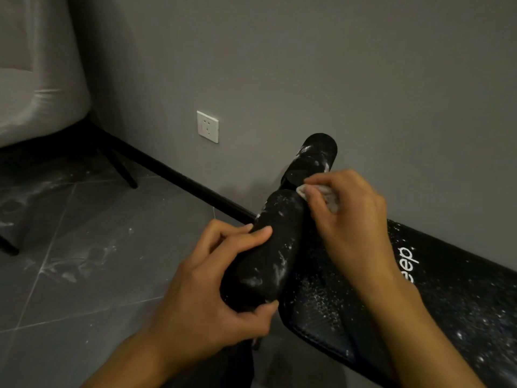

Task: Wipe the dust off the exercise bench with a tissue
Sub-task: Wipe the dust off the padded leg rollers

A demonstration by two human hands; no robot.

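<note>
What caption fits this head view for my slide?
Left hand grips the dusty foam roller; right hand holds a tissue at its far end.

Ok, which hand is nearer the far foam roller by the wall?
Right. The right hand, holding the tissue, is just beside the far roller; the left hand grips the near roller, further back.

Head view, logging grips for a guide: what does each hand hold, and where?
The left hand grips the near foam roller around its lower end; the right hand pinches the tissue in its fingertips.
</note>
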